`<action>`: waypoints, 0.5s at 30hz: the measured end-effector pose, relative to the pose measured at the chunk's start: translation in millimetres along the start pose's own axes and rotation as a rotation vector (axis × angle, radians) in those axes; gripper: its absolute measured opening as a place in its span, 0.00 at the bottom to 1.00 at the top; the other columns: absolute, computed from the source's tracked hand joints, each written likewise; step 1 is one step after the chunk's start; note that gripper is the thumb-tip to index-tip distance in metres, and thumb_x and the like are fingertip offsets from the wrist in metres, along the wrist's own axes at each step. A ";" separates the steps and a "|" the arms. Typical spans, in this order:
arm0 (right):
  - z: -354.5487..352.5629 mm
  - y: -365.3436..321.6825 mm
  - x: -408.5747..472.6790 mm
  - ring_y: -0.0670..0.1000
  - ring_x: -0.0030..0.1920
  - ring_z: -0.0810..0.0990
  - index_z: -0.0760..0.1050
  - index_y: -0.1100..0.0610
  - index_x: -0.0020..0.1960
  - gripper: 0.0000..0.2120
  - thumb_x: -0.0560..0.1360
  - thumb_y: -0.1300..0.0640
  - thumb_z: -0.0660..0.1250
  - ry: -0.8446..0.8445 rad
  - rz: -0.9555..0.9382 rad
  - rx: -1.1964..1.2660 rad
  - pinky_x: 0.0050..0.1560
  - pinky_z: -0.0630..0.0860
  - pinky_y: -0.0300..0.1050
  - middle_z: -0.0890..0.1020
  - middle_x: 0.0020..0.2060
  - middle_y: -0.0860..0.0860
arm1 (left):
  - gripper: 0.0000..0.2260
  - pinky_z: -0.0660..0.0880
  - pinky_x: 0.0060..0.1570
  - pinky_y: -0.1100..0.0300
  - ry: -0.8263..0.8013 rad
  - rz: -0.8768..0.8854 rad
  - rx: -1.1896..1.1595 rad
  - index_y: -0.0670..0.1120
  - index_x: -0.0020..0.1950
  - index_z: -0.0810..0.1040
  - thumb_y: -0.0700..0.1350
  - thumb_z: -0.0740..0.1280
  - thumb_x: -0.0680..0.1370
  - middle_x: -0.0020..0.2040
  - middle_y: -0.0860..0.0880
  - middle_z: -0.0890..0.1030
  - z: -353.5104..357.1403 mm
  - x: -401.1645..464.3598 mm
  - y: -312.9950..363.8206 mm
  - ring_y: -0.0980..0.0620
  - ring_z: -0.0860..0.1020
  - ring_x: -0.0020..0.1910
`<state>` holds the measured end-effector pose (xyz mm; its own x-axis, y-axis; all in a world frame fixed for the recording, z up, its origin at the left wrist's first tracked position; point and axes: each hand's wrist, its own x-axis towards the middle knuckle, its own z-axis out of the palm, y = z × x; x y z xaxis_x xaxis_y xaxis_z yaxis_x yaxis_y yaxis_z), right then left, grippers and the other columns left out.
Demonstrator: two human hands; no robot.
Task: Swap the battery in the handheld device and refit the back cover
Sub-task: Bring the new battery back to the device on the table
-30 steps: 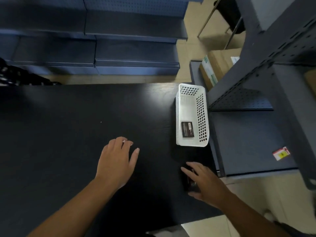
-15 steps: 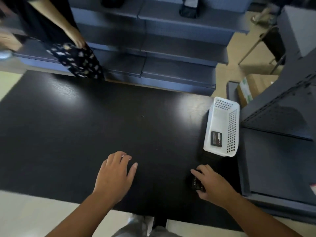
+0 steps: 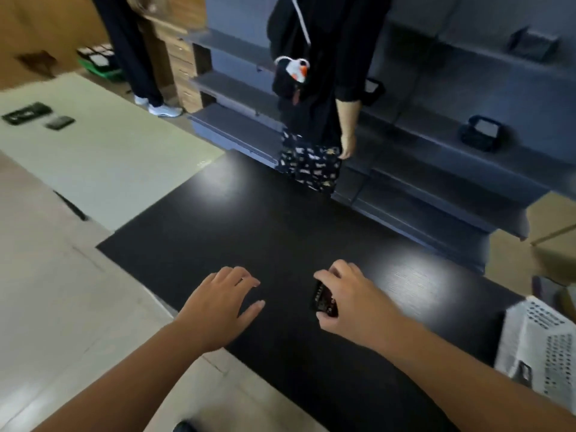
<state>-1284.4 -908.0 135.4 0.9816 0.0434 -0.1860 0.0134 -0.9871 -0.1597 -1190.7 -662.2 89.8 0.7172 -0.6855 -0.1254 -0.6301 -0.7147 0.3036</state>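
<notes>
Black counter [image 3: 280,219], shelving behind. Right hand [image 3: 349,294] grips the handheld device [image 3: 324,299] just above the surface, long axis running away from the body. Left hand [image 3: 223,302] lies flat and empty, near, to its left; white basket [image 3: 542,338] far right.

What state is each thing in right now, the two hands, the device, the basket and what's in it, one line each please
left hand: open, palm down on the black table, holding nothing.
right hand: closed around the handheld device.
handheld device: gripped at its edges, tilted; cover state too blurred to tell.
white basket: upright at the table's right end, partly out of frame.
dark flat item: lying loose inside the basket, untouched.
</notes>
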 end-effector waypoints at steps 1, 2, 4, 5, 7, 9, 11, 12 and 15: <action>-7.4 -17.5 16.1 0.49 0.63 0.69 0.67 0.49 0.72 0.28 0.75 0.44 0.70 0.008 -0.003 0.001 0.56 0.79 0.45 0.68 0.62 0.48 | 0.23 0.68 0.72 0.55 -0.004 0.001 -0.016 0.56 0.73 0.71 0.64 0.57 0.81 0.70 0.56 0.73 -9.5 -7.8 -22.4 0.55 0.71 0.70; -13.9 -34.8 33.4 0.48 0.62 0.69 0.68 0.48 0.71 0.28 0.74 0.44 0.71 0.018 -0.009 -0.002 0.56 0.79 0.45 0.68 0.60 0.46 | 0.23 0.68 0.71 0.55 0.001 0.001 -0.024 0.55 0.73 0.71 0.63 0.57 0.82 0.70 0.56 0.73 -18.8 -16.2 -46.1 0.55 0.71 0.69; -24.0 -68.1 67.0 0.46 0.61 0.69 0.69 0.46 0.71 0.29 0.73 0.42 0.72 0.030 -0.019 -0.015 0.55 0.78 0.44 0.68 0.59 0.44 | 0.23 0.68 0.70 0.55 0.034 -0.012 -0.018 0.55 0.73 0.71 0.63 0.57 0.82 0.69 0.55 0.74 -33.0 -32.2 -92.6 0.55 0.71 0.68; -27.2 -87.0 85.8 0.45 0.61 0.69 0.69 0.46 0.71 0.29 0.72 0.42 0.72 0.034 -0.027 -0.026 0.55 0.78 0.43 0.68 0.58 0.43 | 0.23 0.68 0.70 0.54 0.048 -0.032 -0.018 0.54 0.73 0.71 0.63 0.57 0.82 0.69 0.55 0.74 -38.9 -41.1 -117.9 0.54 0.71 0.68; -32.8 -122.2 119.4 0.45 0.61 0.69 0.70 0.46 0.71 0.30 0.71 0.41 0.72 0.036 -0.038 -0.037 0.56 0.77 0.43 0.68 0.56 0.42 | 0.24 0.69 0.70 0.53 0.062 -0.061 -0.007 0.54 0.73 0.71 0.64 0.55 0.81 0.69 0.54 0.74 -50.5 -54.4 -162.5 0.53 0.72 0.67; -36.0 -157.7 152.3 0.44 0.60 0.69 0.71 0.46 0.71 0.31 0.71 0.41 0.72 0.030 -0.061 -0.044 0.56 0.77 0.43 0.69 0.55 0.42 | 0.25 0.68 0.69 0.53 0.073 -0.075 0.014 0.53 0.73 0.71 0.64 0.54 0.81 0.69 0.53 0.74 -63.2 -64.4 -202.8 0.52 0.72 0.66; -38.7 -189.8 183.8 0.44 0.60 0.70 0.71 0.47 0.71 0.30 0.71 0.41 0.72 0.025 -0.090 -0.044 0.55 0.77 0.42 0.69 0.55 0.42 | 0.24 0.68 0.70 0.53 0.084 -0.084 0.013 0.53 0.73 0.70 0.63 0.55 0.82 0.69 0.53 0.74 -76.7 -69.0 -237.7 0.51 0.71 0.67; -39.6 -204.1 200.5 0.44 0.60 0.70 0.71 0.47 0.71 0.30 0.71 0.41 0.72 0.019 -0.109 -0.046 0.54 0.78 0.41 0.69 0.55 0.43 | 0.24 0.67 0.70 0.53 0.092 -0.094 0.009 0.53 0.73 0.71 0.63 0.55 0.82 0.69 0.52 0.74 -83.5 -69.3 -254.1 0.51 0.71 0.67; -41.2 -242.0 255.1 0.45 0.59 0.70 0.70 0.47 0.71 0.30 0.72 0.40 0.71 0.002 -0.149 -0.055 0.53 0.78 0.42 0.69 0.56 0.44 | 0.24 0.68 0.69 0.52 0.124 -0.130 0.015 0.52 0.72 0.73 0.62 0.56 0.81 0.67 0.51 0.77 -103.2 -61.2 -303.1 0.49 0.74 0.65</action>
<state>-1029.4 -664.4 166.6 0.9683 0.1901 -0.1620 0.1697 -0.9767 -0.1316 -1012.9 -389.2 102.9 0.8237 -0.5652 -0.0450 -0.5331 -0.7990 0.2784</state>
